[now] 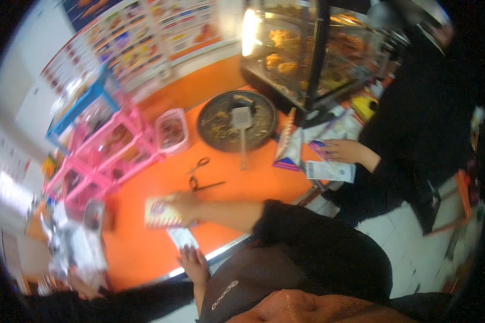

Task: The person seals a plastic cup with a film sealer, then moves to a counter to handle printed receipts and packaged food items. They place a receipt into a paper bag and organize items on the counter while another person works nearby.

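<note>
My right hand (184,208), blurred, is on a flat printed paper food packet (161,214) with a striped edge. The packet lies over or just above the orange counter (137,258). Nearer to me, my left hand (195,263) has its fingers at the near end of a white paper slip (181,237); the slip's far end reaches under the packet's edge. Beyond my right hand lie dark-handled scissors (194,184) on the counter. Farther back, a round dark tray (214,139) holds crumbs and a flat scoop with a long handle (242,120).
A pink and blue plastic rack (105,149) stands left, beside a pink tub (171,131). A lit glass cabinet (285,48) holds fried food. At right, a co-worker's hand (345,152) touches a purple packet near another slip (331,171). Another person's hand (85,284) is lower left.
</note>
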Demonstrator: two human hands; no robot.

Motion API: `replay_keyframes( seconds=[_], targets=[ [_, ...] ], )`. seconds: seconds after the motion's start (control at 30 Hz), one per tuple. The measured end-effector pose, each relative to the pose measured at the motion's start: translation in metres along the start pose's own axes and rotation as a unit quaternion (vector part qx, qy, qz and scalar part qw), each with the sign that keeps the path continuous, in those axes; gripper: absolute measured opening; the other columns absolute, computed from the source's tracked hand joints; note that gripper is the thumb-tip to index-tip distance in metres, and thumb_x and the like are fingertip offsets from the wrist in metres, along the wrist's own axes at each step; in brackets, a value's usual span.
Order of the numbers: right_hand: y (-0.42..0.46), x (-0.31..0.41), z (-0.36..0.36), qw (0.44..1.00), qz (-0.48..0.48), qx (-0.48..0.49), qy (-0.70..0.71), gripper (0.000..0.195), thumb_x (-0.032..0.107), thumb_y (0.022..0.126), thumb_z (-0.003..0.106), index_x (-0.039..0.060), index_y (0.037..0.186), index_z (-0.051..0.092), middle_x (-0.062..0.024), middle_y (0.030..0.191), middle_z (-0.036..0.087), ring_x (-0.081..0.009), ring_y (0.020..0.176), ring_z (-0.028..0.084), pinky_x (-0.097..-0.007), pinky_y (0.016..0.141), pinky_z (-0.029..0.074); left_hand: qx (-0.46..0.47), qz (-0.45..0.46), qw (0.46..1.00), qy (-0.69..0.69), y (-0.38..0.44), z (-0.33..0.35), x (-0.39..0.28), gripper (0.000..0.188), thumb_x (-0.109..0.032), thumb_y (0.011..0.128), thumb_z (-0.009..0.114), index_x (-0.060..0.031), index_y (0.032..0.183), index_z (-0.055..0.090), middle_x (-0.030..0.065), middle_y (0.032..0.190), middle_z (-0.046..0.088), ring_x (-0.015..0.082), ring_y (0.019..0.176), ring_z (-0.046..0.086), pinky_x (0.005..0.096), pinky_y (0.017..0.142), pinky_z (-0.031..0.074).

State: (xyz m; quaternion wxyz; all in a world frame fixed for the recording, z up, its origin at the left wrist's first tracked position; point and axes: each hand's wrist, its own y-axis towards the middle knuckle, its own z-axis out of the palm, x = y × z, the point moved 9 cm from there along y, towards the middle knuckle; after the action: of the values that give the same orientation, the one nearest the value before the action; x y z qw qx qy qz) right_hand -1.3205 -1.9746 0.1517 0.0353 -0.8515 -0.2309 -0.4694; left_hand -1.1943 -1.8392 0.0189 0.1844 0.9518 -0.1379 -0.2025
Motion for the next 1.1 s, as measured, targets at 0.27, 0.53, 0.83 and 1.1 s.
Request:
replay_keyframes(
  seconds=[0.27,0.53,0.83,1.1],
  targets=[
    [0.015,-0.061,0.052,0.938,-0.132,0.048,-0.317,0.104,0.04,0.054,0.077,0.0262,0.145,0.026,-0.0186,0.15,0.016,-0.0387,0.139,0.012,-0.065,0.106,0.008,-0.029,0.099,0.995,0.018,-0.007,0.025,0.018,0.025,-0.021,0.089,0.053,-0.0022,0.106,0.057,0.0203,0.119,0.054,0.0419,0.115,0.047,0.0589,0.096,0.032],
    [-0.231,-0.117,-0.017,0.869,-0.278,-0.249,-0.326,0.012,0.017,0.079,0.059,0.0067,0.086,0.06,-0.0076,0.09,0.061,-0.0266,0.085,0.059,-0.0398,0.073,0.047,-0.114,0.165,0.978,-0.056,0.004,0.011,0.001,0.025,-0.022,0.084,0.059,-0.0049,0.101,0.058,0.0225,0.124,0.048,0.0416,0.119,0.042,0.0602,0.098,0.029],
    [-0.382,-0.223,-0.159,0.779,0.411,-0.307,-0.36,0.073,0.041,0.081,0.057,-0.0054,0.134,0.035,-0.0267,0.141,0.031,-0.0426,0.134,0.024,-0.051,0.111,0.012,0.022,0.258,0.941,-0.216,0.072,0.031,-0.126,0.022,-0.013,0.084,0.056,-0.004,0.104,0.057,0.0192,0.125,0.047,0.0411,0.119,0.041,0.0554,0.101,0.028],
    [-0.235,-0.174,-0.039,0.959,0.125,-0.227,-0.112,0.057,0.029,0.094,0.043,-0.0017,0.14,0.026,-0.0283,0.145,0.021,-0.0374,0.137,0.02,-0.0428,0.111,0.02,0.255,0.321,0.886,-0.218,0.07,0.09,-0.23,0.037,-0.029,0.085,0.057,-0.0026,0.112,0.057,0.0236,0.126,0.047,0.0385,0.119,0.043,0.0557,0.101,0.027]
  ],
)
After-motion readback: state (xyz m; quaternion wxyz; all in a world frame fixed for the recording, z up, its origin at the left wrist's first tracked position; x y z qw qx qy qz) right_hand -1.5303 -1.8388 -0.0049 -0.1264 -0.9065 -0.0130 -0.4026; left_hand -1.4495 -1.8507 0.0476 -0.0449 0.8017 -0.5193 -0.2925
